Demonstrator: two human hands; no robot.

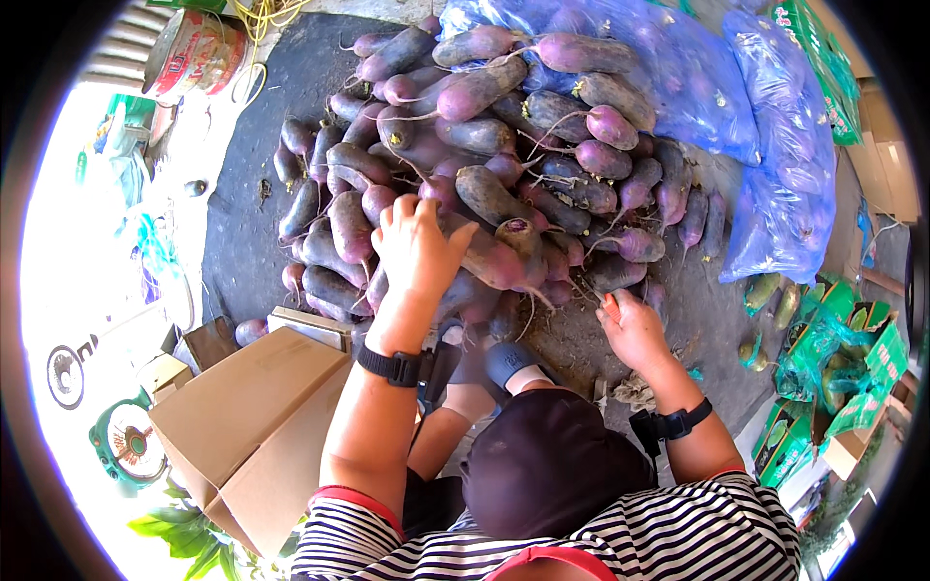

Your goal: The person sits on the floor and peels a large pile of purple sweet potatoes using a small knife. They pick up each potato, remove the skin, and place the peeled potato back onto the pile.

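My left hand (pixel 419 247) has its fingers spread and slightly curled over purple-and-dark long radishes (pixel 354 228) in a big heap, with a large radish (pixel 489 259) just right of its thumb. My right hand (pixel 630 324) is closed on a small thin tool (pixel 603 298), apparently a knife with an orange handle, beside the heap's lower right. Dirt-covered roots with thin tails lie above both hands on a dark sheet (pixel 237 232).
Blue plastic bags (pixel 775 174) of produce lie at upper right. Large cardboard boxes (pixel 262 416) are at lower left, beside a green fan (pixel 131 436). Green-printed boxes (pixel 862 378) with bagged vegetables stand at right. A metal bucket (pixel 194 53) and yellow cord are at top left.
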